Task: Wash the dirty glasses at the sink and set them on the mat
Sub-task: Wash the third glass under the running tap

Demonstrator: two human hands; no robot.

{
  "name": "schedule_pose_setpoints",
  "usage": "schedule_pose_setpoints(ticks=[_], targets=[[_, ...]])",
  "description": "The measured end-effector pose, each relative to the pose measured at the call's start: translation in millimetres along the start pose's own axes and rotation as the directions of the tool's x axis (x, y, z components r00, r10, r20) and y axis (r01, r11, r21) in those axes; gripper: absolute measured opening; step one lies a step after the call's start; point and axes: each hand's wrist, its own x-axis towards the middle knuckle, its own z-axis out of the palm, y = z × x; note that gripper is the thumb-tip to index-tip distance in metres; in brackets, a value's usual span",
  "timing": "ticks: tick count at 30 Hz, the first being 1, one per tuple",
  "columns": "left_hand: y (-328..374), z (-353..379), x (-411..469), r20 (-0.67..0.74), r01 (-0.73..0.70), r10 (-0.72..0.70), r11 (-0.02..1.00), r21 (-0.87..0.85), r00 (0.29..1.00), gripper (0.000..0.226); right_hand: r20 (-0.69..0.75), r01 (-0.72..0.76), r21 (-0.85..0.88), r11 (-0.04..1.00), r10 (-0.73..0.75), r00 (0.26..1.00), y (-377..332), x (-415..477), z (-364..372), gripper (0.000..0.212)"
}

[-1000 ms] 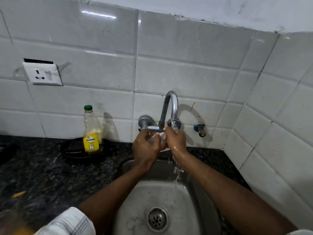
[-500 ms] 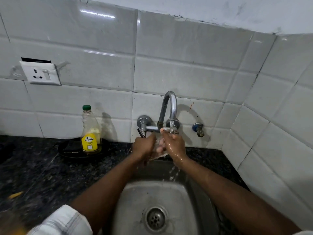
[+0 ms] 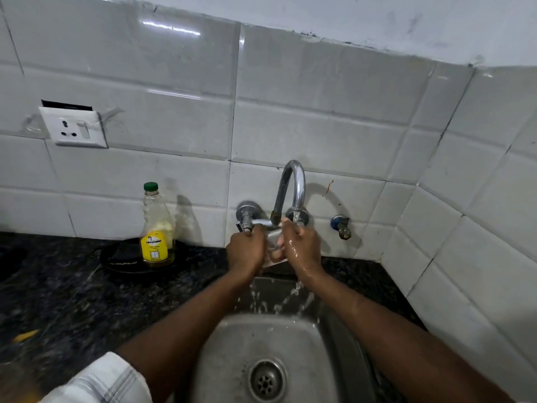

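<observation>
**Rinsing a glass under the tap**

Both hands are up at the tap [image 3: 293, 184], at twelve o'clock from the drain [image 3: 266, 381]. The left hand [image 3: 245, 253] has its fingers curled round the glass [image 3: 273, 247]. The right hand [image 3: 302, 247] is wet and closes on it from the three o'clock side, so only a sliver of glass shows between them.

The stream seems to land on the right knuckles more than in the glass. I'd tip the mouth under the spout, turn it slowly and rub the rim. A wet glass is slippery, so hold it low over the sink [image 3: 232, 338].

The bottle [image 3: 157, 228] stands at nine o'clock of the hands. The mat isn't in view.
</observation>
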Motion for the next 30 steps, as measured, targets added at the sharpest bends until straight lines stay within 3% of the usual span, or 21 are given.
schedule_pose_setpoints(ticks=[2,3,4,6,8,9,11,12,14,15,16,17,18,19,21,23,24,25,27,28,30], targets=[[-10.9,1.7,-17.2,-0.2,-0.389,0.401,0.916,0.098,0.894,0.016,-0.034,-0.137,0.072,0.988,0.139,0.99,-4.2,4.9,3.4,0.045],[-10.8,0.0,-22.7,-0.212,-0.455,0.467,0.884,0.103,0.859,0.01,-0.025,-0.151,0.101,0.983,0.154,0.988,-6.1,3.2,3.5,0.043],[-8.6,-2.6,-18.1,-0.19,-0.426,0.431,0.902,0.067,0.882,0.013,-0.003,-0.117,0.108,0.987,0.118,0.993,-6.0,-0.9,2.6,0.041],[-3.3,-4.9,-2.7,-0.037,-0.1,0.098,0.993,-0.069,0.995,0.027,0.053,0.066,0.028,0.997,-0.067,0.996,-5.2,-11.4,-2.8,0.036],[9.3,-7.0,-1.1,0.176,0.244,-0.214,0.955,-0.168,0.961,0.033,0.129,0.227,-0.082,0.97,-0.216,0.968,-4.9,-14.7,-9.2,0.034],[8.3,-4.1,-3.1,0.148,0.239,-0.213,0.953,-0.187,0.966,0.035,0.129,0.226,-0.113,0.968,-0.211,0.969,-4.9,-11.3,-9.6,0.036],[-1.0,2.5,-9.6,-0.117,-0.112,0.097,0.986,-0.127,0.988,0.029,0.068,0.085,-0.04,0.996,-0.082,0.994,-5.1,-2.2,-6.9,0.04],[-6.1,0.8,-16.5,-0.203,-0.348,0.337,0.937,-0.02,0.919,0.018,0.058,-0.007,0.029,1.0,0.005,0.998,-5.3,1.5,-4.2,0.04],[-14.4,-0.5,-16.3,-0.189,-0.517,0.518,0.854,0.058,0.834,0.007,0.064,-0.032,0.084,0.996,0.027,0.998,-6.4,0.5,-4.0,0.039],[-12.8,-3.3,-10.2,-0.129,-0.429,0.425,0.904,-0.004,0.896,0.012,0.084,0.038,0.055,0.998,-0.043,0.996,-4.1,-2.2,-4.7,0.037],[-6.6,-5.3,-5.6,-0.004,-0.193,0.194,0.972,-0.131,0.981,0.021,0.106,0.135,-0.015,0.991,-0.132,0.986,-2.1,-5.4,-6.7,0.036],[2.9,-8.8,-4.8,0.217,0.131,-0.086,0.971,-0.201,0.972,0.03,0.12,0.221,-0.109,0.969,-0.208,0.971,-1.2,-7.0,-9.4,0.036],[9.4,-11.3,-4.8,0.373,0.353,-0.265,0.916,-0.189,0.889,0.036,0.123,0.268,-0.185,0.946,-0.248,0.961,-0.5,-7.8,-11.9,0.036],[10.1,-9.5,-5.4,0.393,0.402,-0.316,0.901,-0.161,0.864,0.039,0.116,0.266,-0.219,0.939,-0.245,0.963,-0.1,-7.9,-12.6,0.036],[0.2,-0.1,-5.7,0.124,0.125,-0.11,0.985,-0.117,0.986,0.038,0.044,0.1,-0.132,0.986,-0.095,0.994,-2.0,-5.5,-10.0,0.036],[-8.5,3.2,-13.4,-0.177,-0.351,0.351,0.936,0.031,0.92,0.021,0.005,-0.178,0.089,0.98,0.178,0.984,-6.3,-2.8,-5.1,0.036],[-9.5,5.2,-15.7,-0.197,-0.42,0.418,0.907,0.035,0.887,0.015,0.015,-0.225,0.151,0.963,0.225,0.974,-8.1,-3.8,-4.7,0.035],[-6.4,4.9,-13.4,-0.169,-0.37,0.36,0.929,-0.026,0.917,0.015,0.022,-0.166,0.106,0.98,0.164,0.986,-7.3,-5.6,-5.7,0.036],[-0.8,5.7,-0.3,0.047,0.036,-0.026,0.976,-0.214,0.999,0.028,0.099,0.101,-0.071,0.992,-0.093,0.991,-3.3,-9.4,-11.0,0.035],[0.6,4.5,4.3,0.172,0.235,-0.195,0.938,-0.256,0.966,0.031,0.156,0.2,-0.115,0.973,-0.181,0.971,-2.6,-9.3,-14.6,0.034],[-2.7,4.5,12.2,0.196,0.329,-0.292,0.923,-0.198,0.936,0.035,0.267,0.28,-0.155,0.947,-0.233,0.935,-2.1,-4.7,-24.2,0.027]])
